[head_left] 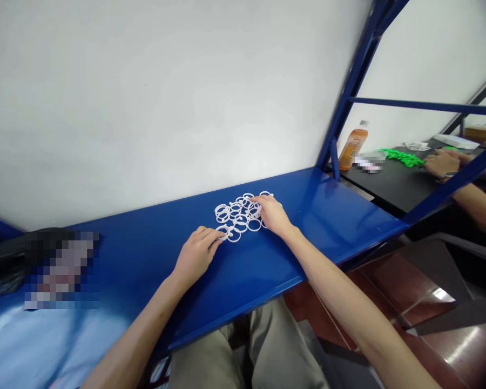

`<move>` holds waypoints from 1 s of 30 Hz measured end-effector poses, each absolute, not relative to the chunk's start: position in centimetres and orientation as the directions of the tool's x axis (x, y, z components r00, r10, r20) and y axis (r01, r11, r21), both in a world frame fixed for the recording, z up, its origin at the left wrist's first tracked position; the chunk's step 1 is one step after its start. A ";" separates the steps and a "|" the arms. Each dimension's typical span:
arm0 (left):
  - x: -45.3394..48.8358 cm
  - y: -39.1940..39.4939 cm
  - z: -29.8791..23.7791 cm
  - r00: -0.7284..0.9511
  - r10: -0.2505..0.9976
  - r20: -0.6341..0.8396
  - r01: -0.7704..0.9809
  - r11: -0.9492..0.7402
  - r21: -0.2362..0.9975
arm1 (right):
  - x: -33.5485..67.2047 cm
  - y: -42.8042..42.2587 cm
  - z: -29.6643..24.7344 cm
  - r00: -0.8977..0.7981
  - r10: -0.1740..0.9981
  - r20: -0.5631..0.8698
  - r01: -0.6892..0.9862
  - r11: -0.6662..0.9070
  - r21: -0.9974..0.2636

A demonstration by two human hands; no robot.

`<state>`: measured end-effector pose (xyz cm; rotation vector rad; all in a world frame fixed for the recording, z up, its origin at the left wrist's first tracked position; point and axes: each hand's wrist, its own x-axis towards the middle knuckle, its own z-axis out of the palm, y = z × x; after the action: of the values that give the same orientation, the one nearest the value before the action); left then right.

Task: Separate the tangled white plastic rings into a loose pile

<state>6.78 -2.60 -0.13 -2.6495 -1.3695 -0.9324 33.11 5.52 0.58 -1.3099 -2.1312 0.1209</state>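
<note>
A mat of several linked white plastic rings (238, 213) lies on the blue metal shelf (328, 216) in front of me. My left hand (195, 255) rests at the mat's near left corner, its fingertips pinched on a ring there. My right hand (272, 214) lies on the mat's right side, fingers curled onto the rings. Part of the mat is hidden under my right hand.
A white wall rises behind the shelf. A blue steel post (352, 81) stands at the right. Beyond it a black table (389, 181) holds an orange bottle (353, 145), green pieces (400, 157) and another person's hands (443, 162). A dark blurred object (44, 265) sits at left.
</note>
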 end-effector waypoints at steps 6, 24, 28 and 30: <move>7.0 -2.6 -0.3 0.421 0.714 0.560 0.733 -0.631 0.253 | 33.8 5.8 0.4 -0.243 0.843 0.479 0.825 0.440 -0.356; 7.0 -2.5 -1.3 0.468 0.765 0.442 0.773 -0.597 0.215 | 31.7 5.2 -0.3 -0.281 0.921 0.271 0.898 0.352 -0.265; 6.9 -2.5 -1.0 0.479 0.747 0.460 0.761 -0.615 0.207 | 31.6 5.1 -0.4 -0.277 0.931 0.239 0.914 0.332 -0.233; 6.9 -2.4 -0.8 0.476 0.736 0.481 0.752 -0.624 0.210 | 31.6 5.2 -0.4 -0.255 0.939 0.230 0.923 0.308 -0.231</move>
<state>6.87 -2.41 -0.85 -2.6730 -1.3476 -0.8479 31.64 5.16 -0.41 -1.6762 -2.2579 0.0695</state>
